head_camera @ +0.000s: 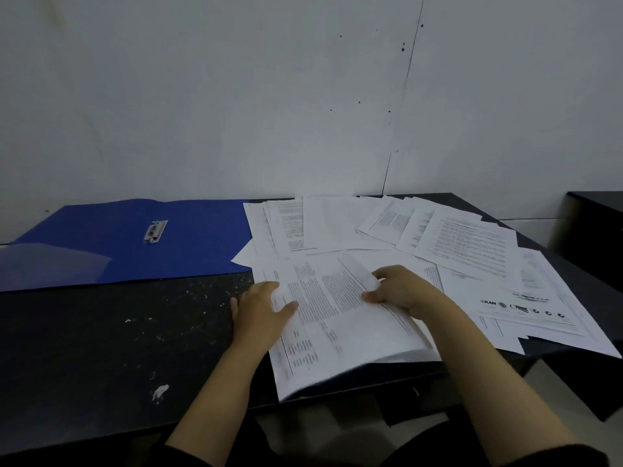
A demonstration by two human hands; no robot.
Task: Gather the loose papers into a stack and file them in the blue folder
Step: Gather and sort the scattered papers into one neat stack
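- Two bare forearms reach in from the near edge toward a dark, speckled table point(101, 338).
- Nearest on that table is a small bundle of printed sheets point(337, 318), its near end hanging past the table's front edge and sagging a little.
- On the bundle's left edge sits the left hand point(259, 306): its thumb lies on top of the paper and the other fingers appear to go beneath, so it seems to be holding that edge.
- At the bundle's right side, the right hand point(401, 289) has fingers curled round the sheets, pinching the lifted, curving upper corner.
- Beyond and to the right of the hands, many loose papers point(465, 251) lie fanned and overlapping at different angles, reaching to the far and right edges of the table.
- One of those sheets, near the right, shows a row of small logos point(526, 308) along its edge.
- To the far left lies the blue folder point(188, 241), opened flat, with a metal clip point(155, 231) near its middle and a clear inner pocket point(50, 264) on its left flap. A few paper corners overlap its right edge.
- No sheets are held under the clip.
- Judging by this layout, gathering has only started: a few sheets are in hand, most remain scattered, and squaring the stack and filing it are yet to be done.
- Farthest back stands a plain pale wall point(236, 96).
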